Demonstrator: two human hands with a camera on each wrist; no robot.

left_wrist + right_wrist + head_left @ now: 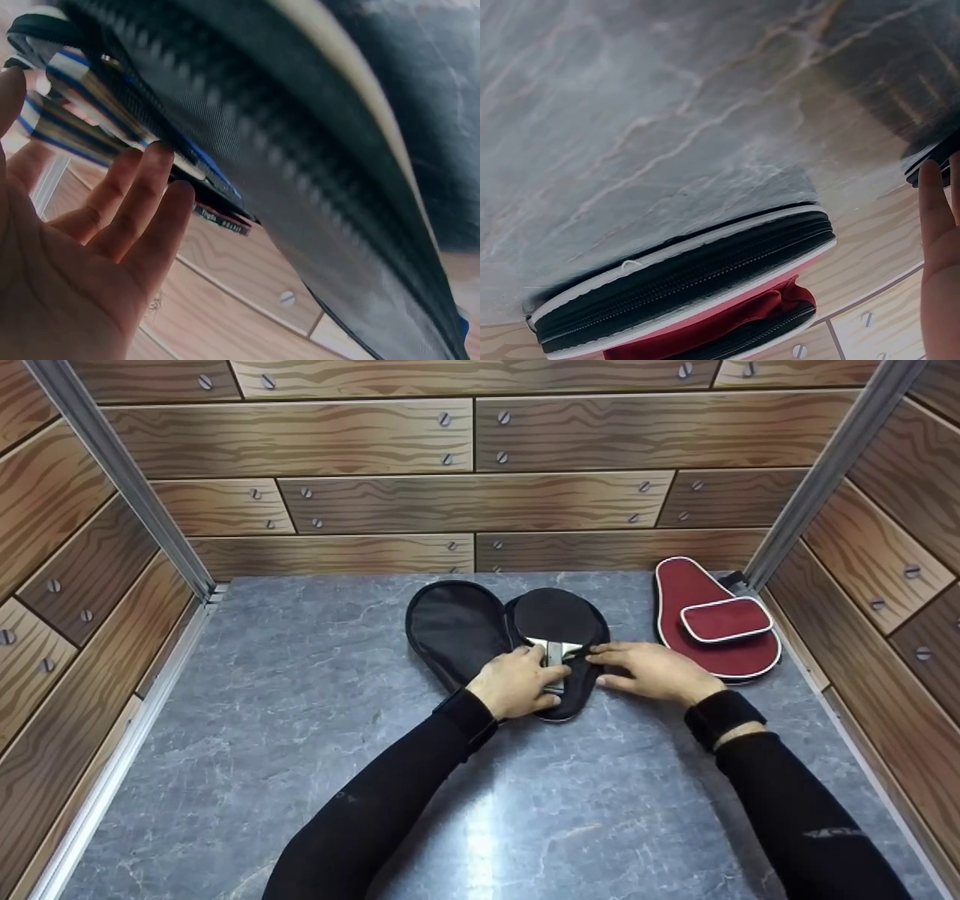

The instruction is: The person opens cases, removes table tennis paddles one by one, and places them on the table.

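We're resting L hand [517,682], loose-fingered, on the handle [554,653], R hand [660,671], straight-fingered, at the case [456,621] edge, w/ the paddle [555,616] btwn 'em prob. light, stiff, best held by that handle.

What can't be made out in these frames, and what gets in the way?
Head view: part of the paddle handle, covered by the left hand.
Left wrist view: lettering on a dark strip, too small and blurred.
Right wrist view: right hand, partly cut off by the right edge.
Right wrist view: red case, partly cut off by the bottom edge.
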